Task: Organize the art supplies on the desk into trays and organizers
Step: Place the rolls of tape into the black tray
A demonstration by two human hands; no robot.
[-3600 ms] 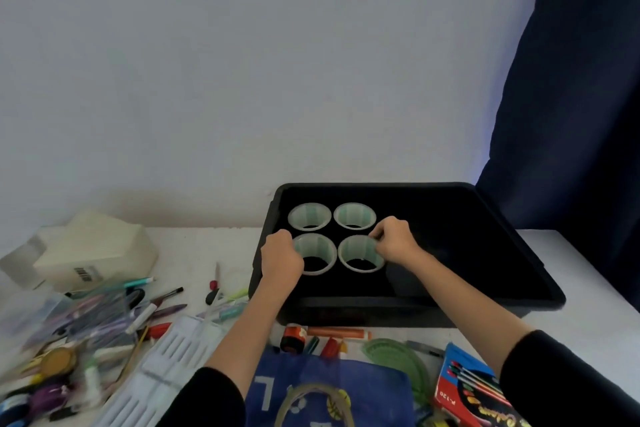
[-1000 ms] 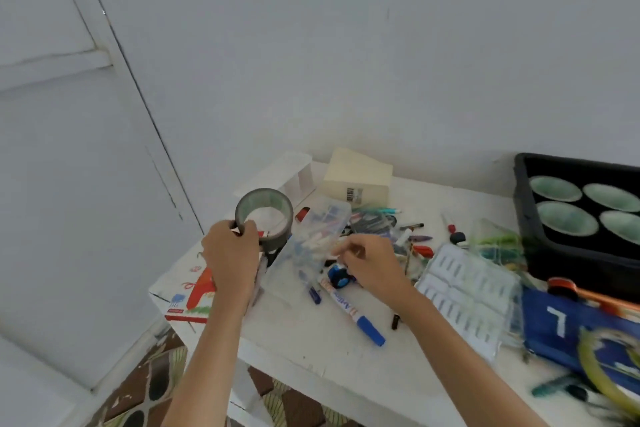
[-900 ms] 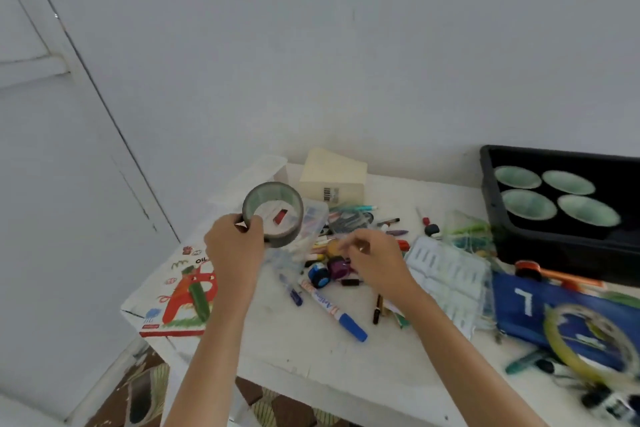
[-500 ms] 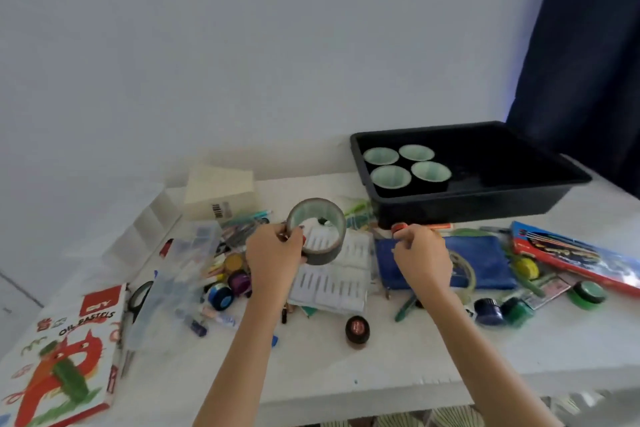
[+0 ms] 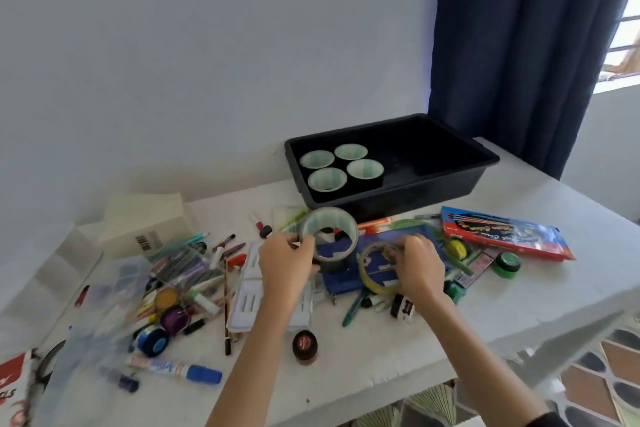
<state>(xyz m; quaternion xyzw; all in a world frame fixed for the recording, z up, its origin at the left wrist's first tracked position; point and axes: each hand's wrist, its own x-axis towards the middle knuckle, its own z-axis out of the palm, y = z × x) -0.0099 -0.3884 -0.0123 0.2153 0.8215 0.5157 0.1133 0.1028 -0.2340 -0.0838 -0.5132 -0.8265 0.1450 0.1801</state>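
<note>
My left hand (image 5: 285,262) grips a wide grey tape roll (image 5: 330,236), lifted above the desk. My right hand (image 5: 420,265) pinches a thin yellowish clear tape roll (image 5: 372,274) that lies tilted on a blue pouch (image 5: 349,282). Behind both hands stands a black tray (image 5: 450,180) with several tape rolls (image 5: 327,178) set upright in its left part. Pens, markers and small paint jars (image 5: 175,317) are scattered over the white desk to the left.
A blue brush pack (image 5: 502,230) and a green jar (image 5: 505,263) lie to the right. A cream box (image 5: 145,225) sits at the back left, a white palette (image 5: 247,288) under my left wrist. A dark curtain (image 5: 519,45) hangs behind the tray.
My view swung from the desk's left end to the right. The left hand carried the grey tape roll toward the tray, and the right hand took hold of the thin yellowish roll.
</note>
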